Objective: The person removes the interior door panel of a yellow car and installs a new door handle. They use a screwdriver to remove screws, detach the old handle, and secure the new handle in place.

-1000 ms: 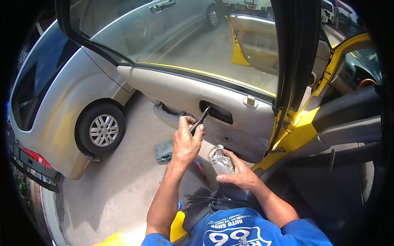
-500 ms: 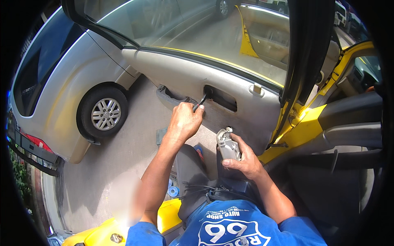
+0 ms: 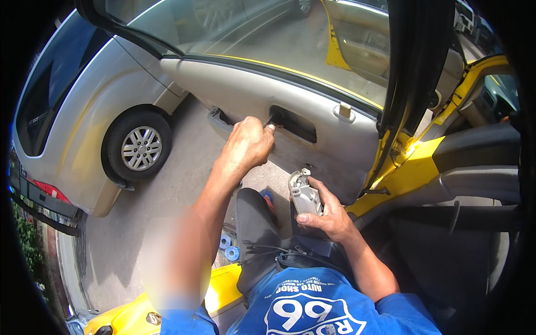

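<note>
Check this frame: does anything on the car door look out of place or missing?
Yes. The door panel has an open dark hole where a fitting would sit, and the right hand holds a loose grey plastic part away from the door. The left hand pokes a dark tool into the hole.

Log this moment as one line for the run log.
left hand: tool at door panel recess | right hand: holds grey switch housing

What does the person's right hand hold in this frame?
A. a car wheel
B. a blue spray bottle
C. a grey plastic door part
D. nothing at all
C: the right hand grips a grey plastic door part above the lap, while the left hand works a dark tool at the opening in the door panel.
</note>
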`<action>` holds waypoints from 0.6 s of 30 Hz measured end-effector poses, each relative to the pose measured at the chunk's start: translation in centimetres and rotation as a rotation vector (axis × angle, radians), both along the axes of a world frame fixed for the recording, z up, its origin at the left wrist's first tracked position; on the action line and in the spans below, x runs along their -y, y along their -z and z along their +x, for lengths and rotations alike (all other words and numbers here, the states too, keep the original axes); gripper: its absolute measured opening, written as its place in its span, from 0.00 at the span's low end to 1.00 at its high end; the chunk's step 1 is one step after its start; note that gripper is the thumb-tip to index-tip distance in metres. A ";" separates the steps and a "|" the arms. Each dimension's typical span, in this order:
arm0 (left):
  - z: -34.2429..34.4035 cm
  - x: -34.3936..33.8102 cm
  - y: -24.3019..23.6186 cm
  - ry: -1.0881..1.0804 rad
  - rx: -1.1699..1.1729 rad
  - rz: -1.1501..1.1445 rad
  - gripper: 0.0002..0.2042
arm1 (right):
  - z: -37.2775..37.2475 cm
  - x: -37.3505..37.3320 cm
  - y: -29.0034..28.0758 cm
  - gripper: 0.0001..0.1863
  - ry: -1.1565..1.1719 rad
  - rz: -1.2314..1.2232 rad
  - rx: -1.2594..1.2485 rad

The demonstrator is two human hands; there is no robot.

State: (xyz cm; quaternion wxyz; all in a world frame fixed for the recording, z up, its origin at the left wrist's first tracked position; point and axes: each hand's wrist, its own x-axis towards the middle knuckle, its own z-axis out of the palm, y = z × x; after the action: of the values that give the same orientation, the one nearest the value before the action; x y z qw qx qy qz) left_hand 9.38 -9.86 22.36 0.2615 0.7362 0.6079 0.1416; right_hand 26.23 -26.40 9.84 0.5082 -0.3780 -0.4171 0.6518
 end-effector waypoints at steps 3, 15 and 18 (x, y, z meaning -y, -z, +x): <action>0.6 0.7 -0.8 -0.072 -0.006 -0.077 0.22 | 0.4 0.0 0.0 0.59 0.000 0.020 0.034; 0.0 1.3 1.2 0.040 -0.040 0.075 0.20 | 0.4 0.0 0.7 0.57 0.022 0.075 0.094; -0.2 1.5 0.3 -0.005 -0.006 -0.075 0.22 | 0.5 0.1 0.5 0.57 0.030 0.098 0.115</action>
State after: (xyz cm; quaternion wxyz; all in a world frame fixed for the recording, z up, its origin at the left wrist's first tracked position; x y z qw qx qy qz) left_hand 9.18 -11.34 22.03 0.2865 0.7250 0.6153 0.1171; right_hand 26.74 -26.51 9.36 0.5110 -0.3958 -0.4714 0.6000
